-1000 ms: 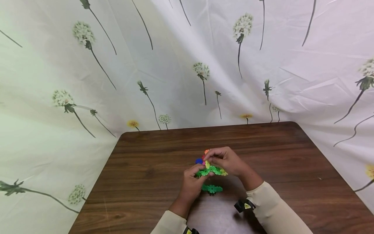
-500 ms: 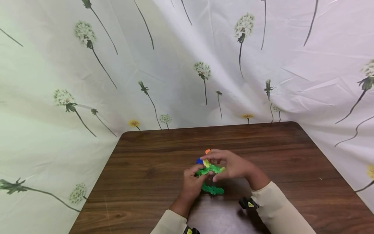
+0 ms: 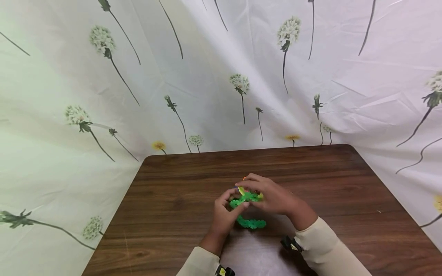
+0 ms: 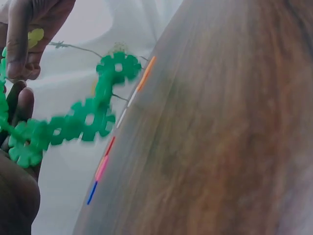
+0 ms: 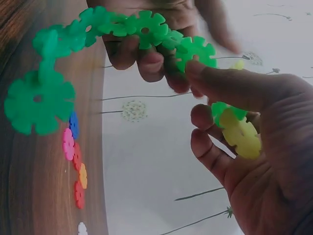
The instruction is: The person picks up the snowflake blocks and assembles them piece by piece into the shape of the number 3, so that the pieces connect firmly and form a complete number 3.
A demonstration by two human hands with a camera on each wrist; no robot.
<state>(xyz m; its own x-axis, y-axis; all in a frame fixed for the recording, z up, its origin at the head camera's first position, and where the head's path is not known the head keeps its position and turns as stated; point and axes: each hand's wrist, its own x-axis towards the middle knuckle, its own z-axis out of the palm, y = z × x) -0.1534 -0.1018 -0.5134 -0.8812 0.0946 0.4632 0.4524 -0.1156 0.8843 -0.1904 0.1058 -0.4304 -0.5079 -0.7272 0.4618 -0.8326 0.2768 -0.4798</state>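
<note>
Between my two hands is a chain of interlocking flower-shaped discs (image 5: 145, 29), mostly green with yellow discs (image 5: 242, 137) near one end. My left hand (image 3: 222, 212) grips the green chain along its middle, and the rest of it hangs down below that hand as a curved green tail (image 3: 251, 223). My right hand (image 3: 274, 195) pinches the chain near the yellow discs, its thumb (image 5: 220, 81) lying on a green disc in the right wrist view. Some of the chain is hidden behind the fingers.
Loose flower discs lie on the brown wooden table (image 3: 179, 230) beyond the hands: blue (image 5: 74, 125), pink (image 5: 68, 144), red (image 5: 79, 195), orange (image 5: 83, 175) and white (image 5: 82, 229). Behind the table hangs a white dandelion-print cloth (image 3: 207, 96).
My right hand let go of the yellow disc and spread its fingers half a second ago; now it holds the chain from the right. The left hand has kept its grip.
</note>
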